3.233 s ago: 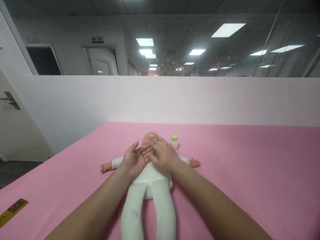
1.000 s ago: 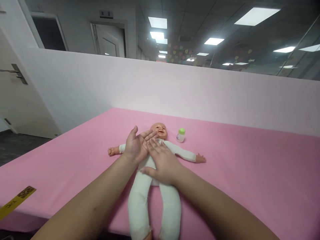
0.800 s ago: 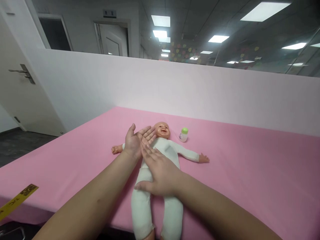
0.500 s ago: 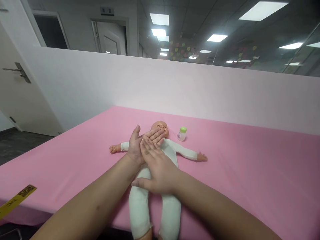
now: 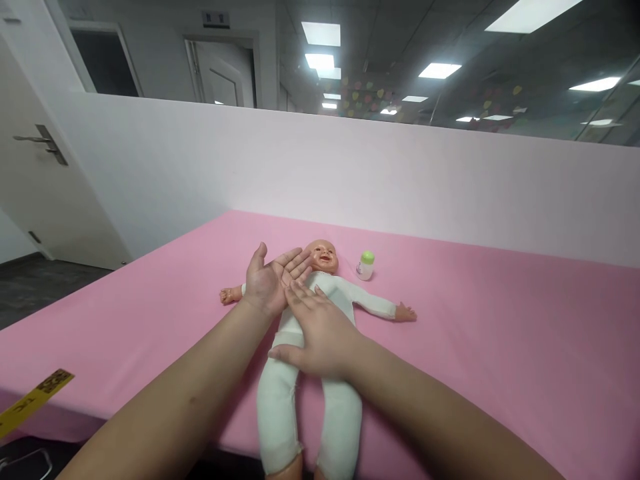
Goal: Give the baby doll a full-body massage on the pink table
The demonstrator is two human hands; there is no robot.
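Note:
A baby doll [image 5: 345, 293] in a white suit lies on its back on the pink-covered table [image 5: 475, 333], head away from me and arms spread out. Above its chest, my left hand [image 5: 275, 277] is palm up with the fingers stretched out and the thumb apart. My right hand [image 5: 323, 333] is palm down over the doll's belly, fingers extended, its fingertips at the edge of the left palm. Neither hand holds anything. Whether the right hand touches the doll, I cannot tell. Beside the doll's head stands a small bottle [image 5: 365, 267] with a green cap.
A white wall [image 5: 400, 180] runs behind the table, with glass above it. At the left is a door [image 5: 35, 167] with a metal handle. A yellow printed strip [image 5: 35, 402] lies at the table's near left edge.
My hands have slid apart: the left has shifted left, and the right fingers now overlap less of its palm. More of the doll's face shows. Doll and bottle stay in place.

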